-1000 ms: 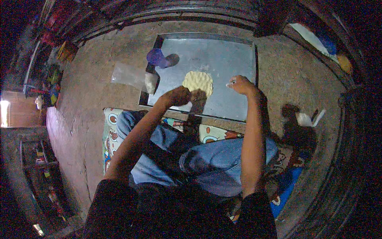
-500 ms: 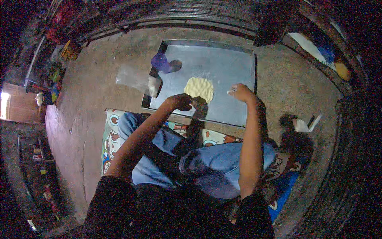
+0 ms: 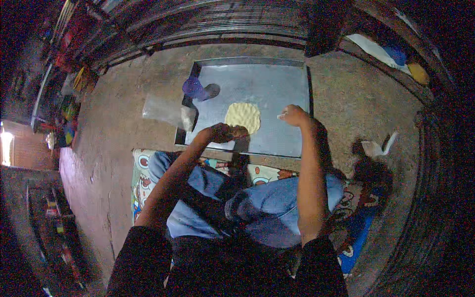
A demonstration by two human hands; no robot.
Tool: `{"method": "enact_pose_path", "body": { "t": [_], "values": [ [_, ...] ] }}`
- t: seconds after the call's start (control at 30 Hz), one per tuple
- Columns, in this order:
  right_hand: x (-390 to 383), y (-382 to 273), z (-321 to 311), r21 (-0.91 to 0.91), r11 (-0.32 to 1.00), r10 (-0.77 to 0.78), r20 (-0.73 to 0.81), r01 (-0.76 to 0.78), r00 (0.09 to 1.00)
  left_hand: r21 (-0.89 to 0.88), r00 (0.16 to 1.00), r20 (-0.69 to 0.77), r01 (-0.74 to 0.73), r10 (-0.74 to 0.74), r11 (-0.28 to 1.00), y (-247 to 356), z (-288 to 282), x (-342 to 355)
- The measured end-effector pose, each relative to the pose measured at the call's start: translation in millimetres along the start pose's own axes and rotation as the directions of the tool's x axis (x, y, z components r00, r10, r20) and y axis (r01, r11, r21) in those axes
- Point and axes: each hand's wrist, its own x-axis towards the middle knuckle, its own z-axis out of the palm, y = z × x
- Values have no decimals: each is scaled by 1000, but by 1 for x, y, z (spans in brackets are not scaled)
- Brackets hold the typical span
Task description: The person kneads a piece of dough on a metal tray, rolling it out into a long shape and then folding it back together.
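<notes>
A flattened, pale yellow piece of dough (image 3: 241, 117) with a dimpled surface lies on a large shallow metal tray (image 3: 277, 81). My left hand (image 3: 217, 132) is at the dough's near left edge. Its fingers are dark and run into its shadow, so I cannot tell whether they touch the dough. My right hand (image 3: 295, 116) hovers over the right side of the tray, apart from the dough. Its fingers are curled together with whitish tips; anything pinched in them is too small to make out.
A purple cup (image 3: 192, 88) stands at the tray's far left. A clear plastic bag (image 3: 161, 110) with white contents (image 3: 187, 119) overlaps the tray's left rim. A white item (image 3: 373, 148) lies on the floor at right. My crossed legs rest on a cartoon-print mat (image 3: 141, 173).
The view has shifted slightly, moving the tray lower in the picture. My left hand has changed pose, its fingers now reaching toward the dough's near edge. My right hand stays about the same.
</notes>
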Motion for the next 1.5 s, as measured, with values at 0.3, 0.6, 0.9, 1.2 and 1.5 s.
{"method": "enact_pose_path", "body": {
  "t": [0.3, 0.6, 0.9, 1.2, 1.5],
  "values": [
    [-1, 4, 0, 54, 999, 5, -23, -4, 1000, 148, 999, 45, -10, 4, 989, -4, 9, -2],
    [1, -11, -5, -36, 999, 32, 32, -31, 999, 175, 998, 52, 22, -31, 984, -26, -17, 1],
    [5, -10, -3, -7, 1000, -7, 79, 8, 997, 111, 981, 128, 130, -143, 985, -7, -14, 27],
    [12, -7, 4, 3, 999, -32, -52, 32, 998, 271, 990, 122, 39, -75, 962, -18, 3, 41],
    [6, -5, -3, 16, 999, 45, -2, -45, 999, 298, 991, -133, 28, 12, 954, -28, -20, 54]
  ]
}}
